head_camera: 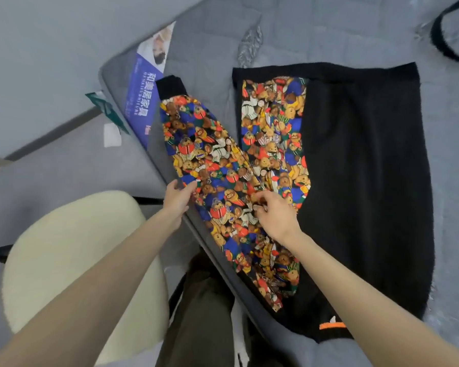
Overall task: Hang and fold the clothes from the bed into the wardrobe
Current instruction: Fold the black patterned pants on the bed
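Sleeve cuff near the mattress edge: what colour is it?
Plain black cuff, ending the teddy-bear print sleeve; the head view shows it.

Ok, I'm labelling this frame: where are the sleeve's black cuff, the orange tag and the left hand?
black cuff (171, 87): head view, cuff's middle.
orange tag (331, 326): head view, tag's middle.
left hand (176, 200): head view, back of hand.

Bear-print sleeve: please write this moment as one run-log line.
jacket: flat on mattress | left hand: holds bear-print sleeve edge | right hand: pinches same sleeve
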### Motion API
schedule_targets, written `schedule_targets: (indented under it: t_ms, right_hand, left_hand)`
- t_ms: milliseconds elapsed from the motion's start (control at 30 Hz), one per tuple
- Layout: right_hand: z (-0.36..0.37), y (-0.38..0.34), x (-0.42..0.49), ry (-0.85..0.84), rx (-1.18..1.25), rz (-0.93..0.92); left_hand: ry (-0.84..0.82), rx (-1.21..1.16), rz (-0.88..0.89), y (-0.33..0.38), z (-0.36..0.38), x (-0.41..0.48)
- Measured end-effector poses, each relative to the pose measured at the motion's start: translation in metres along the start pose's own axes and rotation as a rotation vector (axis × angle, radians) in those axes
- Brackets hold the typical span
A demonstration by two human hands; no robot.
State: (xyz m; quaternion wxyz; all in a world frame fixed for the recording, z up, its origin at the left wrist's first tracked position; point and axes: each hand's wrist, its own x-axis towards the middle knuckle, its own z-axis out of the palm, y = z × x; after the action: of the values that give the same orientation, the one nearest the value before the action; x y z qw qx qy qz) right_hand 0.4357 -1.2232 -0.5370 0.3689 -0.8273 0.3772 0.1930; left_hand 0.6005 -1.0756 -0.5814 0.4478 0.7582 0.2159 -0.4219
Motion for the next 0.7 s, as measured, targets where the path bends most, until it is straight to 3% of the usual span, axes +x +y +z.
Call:
schedule_targets:
  t_ms: [133, 333, 567, 700]
  right_hand:
    - [0.003, -0.026, 0.058, 0.041, 0.065, 0.019]
    - [0.014, -0.021, 0.089, -0.043, 0.139, 0.135]
    - [0.025, -0.027, 0.091, -0.025, 0.25, 0.155]
    - [0.027, -0.054, 0.082, -0.092, 0.225, 0.085]
  left_hand:
    - [-0.079, -0.002, -0.025, 0.03, -0.005, 0.052]
    - [0.01, -0.159, 0.078, 0.068, 0.007, 0.092]
    - [-0.037, -0.171, 0.121, 0.077, -0.009, 0.081]
    - [0.026, -0.2, 0.11, 0.067, -0.044, 0.061]
